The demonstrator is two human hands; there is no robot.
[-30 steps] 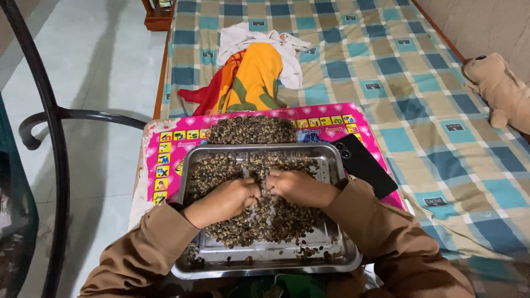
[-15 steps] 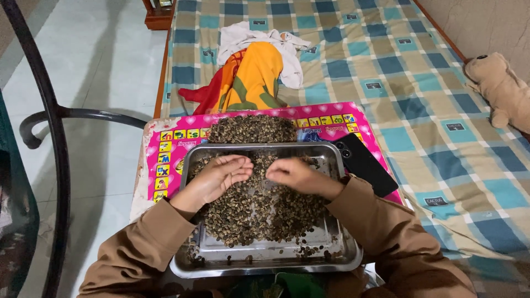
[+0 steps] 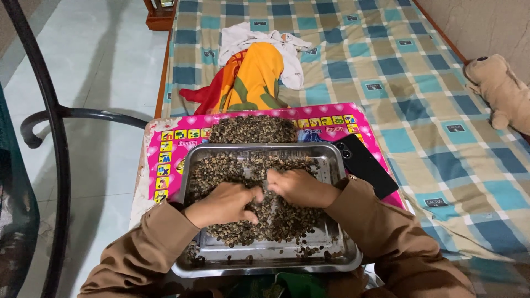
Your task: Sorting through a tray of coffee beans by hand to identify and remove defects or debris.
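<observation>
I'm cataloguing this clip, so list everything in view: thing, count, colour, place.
metal tray: one, silver, on the pink board.
beans in tray: many, brown-grey, heaped mid-tray.
bean pile: one, brown-grey, on the board behind the tray.
alphabet board: one, pink, under the tray.
phone: one, black, right of the tray.
clothes: one heap, orange, red and white, on the bed.
bedsheet: one, blue-tan check.
plush toy: one, tan, far right.
chair frame: one, black, left.
left hand: in the beans.
right hand: in the beans.
</observation>
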